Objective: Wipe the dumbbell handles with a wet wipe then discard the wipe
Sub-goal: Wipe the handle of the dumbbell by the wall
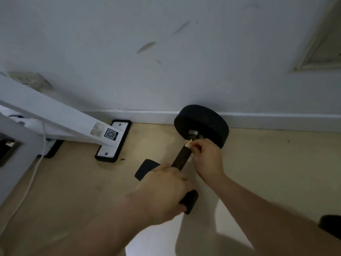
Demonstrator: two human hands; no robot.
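A black dumbbell (201, 124) lies tilted near the wall, its far weight disc raised by the skirting board. Its dark handle (181, 157) runs down toward me. My left hand (164, 193) grips the near weight disc, mostly covering it. My right hand (206, 154) pinches a small crumpled white wet wipe (188, 143) against the top of the handle, just below the far disc.
A white metal frame leg (55, 115) with a QR sticker ends in a black-edged foot plate (112, 141) at left. A white cable (31, 182) runs over the beige floor. Another dark object (330, 226) sits at the right edge. The white wall stands behind.
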